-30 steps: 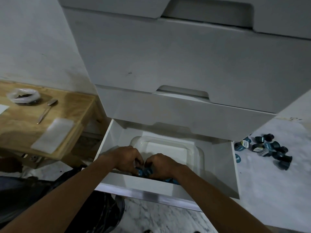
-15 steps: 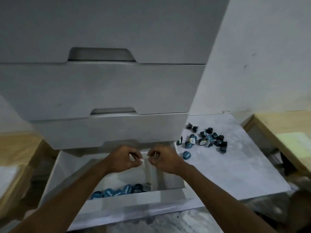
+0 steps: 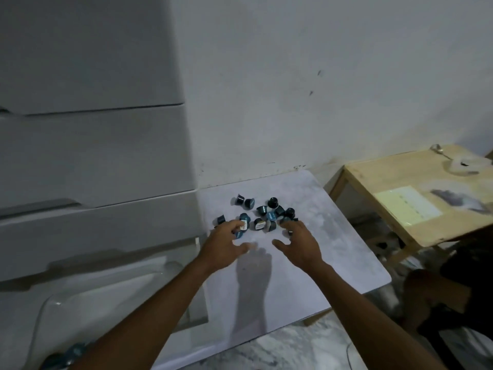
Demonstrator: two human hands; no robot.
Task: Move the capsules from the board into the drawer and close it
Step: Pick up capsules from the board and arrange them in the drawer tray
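Several dark and blue capsules [image 3: 262, 214] lie in a loose heap on the white marbled board [image 3: 333, 252]. My left hand [image 3: 225, 243] hovers at the heap's near left edge, fingers spread, its fingertips over a blue capsule. My right hand [image 3: 298, 240] reaches to the heap's near right edge, fingers apart and touching the nearest capsules. Neither hand holds anything. The bottom drawer [image 3: 112, 297] stands pulled out at the lower left, with a few blue capsules [image 3: 72, 353] visible at its front behind my left forearm.
A white drawer unit [image 3: 93, 156] fills the left, its upper drawers closed. A clear tub [image 3: 80, 305] sits inside the open drawer. A low wooden table [image 3: 416, 193] with a paper and a spoon stands to the right. The wall rises behind the board.
Both hands left the drawer, where they had dropped capsules, and swung right to the heap on the board. My view turned right with them. The fingers have opened.
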